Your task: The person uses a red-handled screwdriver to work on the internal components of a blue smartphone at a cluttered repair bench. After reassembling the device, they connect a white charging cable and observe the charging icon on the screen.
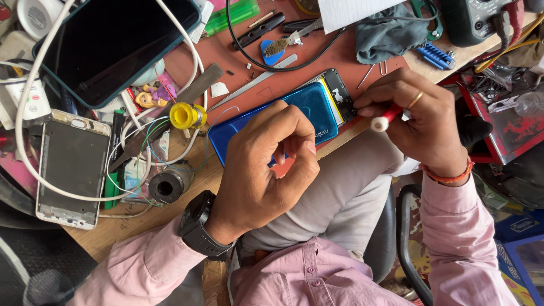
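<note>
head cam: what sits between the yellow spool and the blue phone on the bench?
In the head view, thin loose wires cross that gap over the bench; nothing else lies between the yellow spool and the blue phone, which the left hand steadies.

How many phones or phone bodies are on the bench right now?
3. The blue phone lies under the left hand. A large dark-screened device sits top left. A stripped grey phone frame lies at far left. Clutter may hide more.
</note>
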### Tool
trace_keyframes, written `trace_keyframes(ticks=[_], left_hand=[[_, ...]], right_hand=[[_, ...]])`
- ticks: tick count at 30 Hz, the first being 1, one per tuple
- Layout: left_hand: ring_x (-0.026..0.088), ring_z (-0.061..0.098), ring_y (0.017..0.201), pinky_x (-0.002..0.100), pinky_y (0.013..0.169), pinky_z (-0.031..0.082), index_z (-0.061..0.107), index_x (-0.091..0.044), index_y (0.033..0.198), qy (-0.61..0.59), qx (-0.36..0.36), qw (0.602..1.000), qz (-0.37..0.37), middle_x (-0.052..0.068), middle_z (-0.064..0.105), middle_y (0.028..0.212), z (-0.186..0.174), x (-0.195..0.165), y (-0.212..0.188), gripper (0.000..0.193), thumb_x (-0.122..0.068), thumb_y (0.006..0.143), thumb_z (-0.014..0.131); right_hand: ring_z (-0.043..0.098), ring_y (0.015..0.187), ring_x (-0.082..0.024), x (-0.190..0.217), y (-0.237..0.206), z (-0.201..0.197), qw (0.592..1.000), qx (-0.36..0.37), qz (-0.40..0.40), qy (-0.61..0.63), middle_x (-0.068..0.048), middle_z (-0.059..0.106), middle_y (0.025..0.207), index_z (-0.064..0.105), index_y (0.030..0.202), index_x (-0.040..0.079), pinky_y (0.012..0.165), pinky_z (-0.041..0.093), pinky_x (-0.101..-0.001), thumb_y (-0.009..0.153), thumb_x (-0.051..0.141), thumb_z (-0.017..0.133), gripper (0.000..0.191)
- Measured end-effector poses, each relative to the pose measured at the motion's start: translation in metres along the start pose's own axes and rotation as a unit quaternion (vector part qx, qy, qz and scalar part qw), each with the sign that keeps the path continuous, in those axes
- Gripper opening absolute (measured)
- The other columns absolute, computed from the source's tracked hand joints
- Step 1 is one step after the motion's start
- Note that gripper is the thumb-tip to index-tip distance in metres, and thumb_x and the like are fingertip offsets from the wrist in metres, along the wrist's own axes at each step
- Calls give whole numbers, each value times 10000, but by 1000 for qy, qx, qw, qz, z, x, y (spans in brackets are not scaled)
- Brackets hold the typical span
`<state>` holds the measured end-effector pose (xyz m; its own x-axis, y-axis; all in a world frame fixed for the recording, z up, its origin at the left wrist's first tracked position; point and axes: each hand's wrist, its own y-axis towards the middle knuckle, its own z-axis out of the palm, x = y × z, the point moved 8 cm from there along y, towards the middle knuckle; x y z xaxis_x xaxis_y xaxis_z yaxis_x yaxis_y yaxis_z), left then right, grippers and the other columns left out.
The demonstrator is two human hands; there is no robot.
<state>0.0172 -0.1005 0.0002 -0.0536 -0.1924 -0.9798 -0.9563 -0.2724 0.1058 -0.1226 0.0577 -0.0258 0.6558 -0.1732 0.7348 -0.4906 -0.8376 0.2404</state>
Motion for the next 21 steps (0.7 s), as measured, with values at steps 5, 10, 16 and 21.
trace_keyframes(ticks=[5, 10, 16, 21], left_hand=[[90, 568, 741, 248, 671, 450, 557, -70, 957, 11, -1, 1000, 13, 5, 531, 882, -4, -2, 0, 92, -100, 998, 633], [97, 584, 740, 259, 686, 460, 563, -69, 967, 17, 1, 1000, 21, 9, 544, 891, -10, -1, -2, 83, -92, 1002, 634], [117, 593, 746, 263, 659, 461, 564, -70, 958, 49, -3, 998, 45, 13, 549, 878, -17, -4, 0, 92, -96, 1001, 642], [162, 592, 777, 287, 681, 464, 561, -72, 955, 80, -7, 995, 62, 24, 561, 875, -22, -4, 1, 92, -88, 985, 647]], right_hand=[[579, 694, -192, 20, 2, -16, 991, -111, 35, -66, -127, 640, 866, 706, 933, -57, 619, 446, -314, 855, -102, 810, 138], [650, 765, -164, 22, 15, 2, 996, -37, 40, -69, -99, 668, 890, 717, 998, -30, 674, 498, -271, 916, -85, 789, 122], [727, 859, -148, 10, 20, 12, 998, 3, 61, -35, -81, 697, 969, 716, 1081, -14, 745, 572, -250, 916, -63, 776, 182], [707, 824, -145, 12, 22, 15, 998, -3, 56, -40, -87, 696, 962, 726, 1078, -8, 719, 551, -256, 917, -27, 810, 183]])
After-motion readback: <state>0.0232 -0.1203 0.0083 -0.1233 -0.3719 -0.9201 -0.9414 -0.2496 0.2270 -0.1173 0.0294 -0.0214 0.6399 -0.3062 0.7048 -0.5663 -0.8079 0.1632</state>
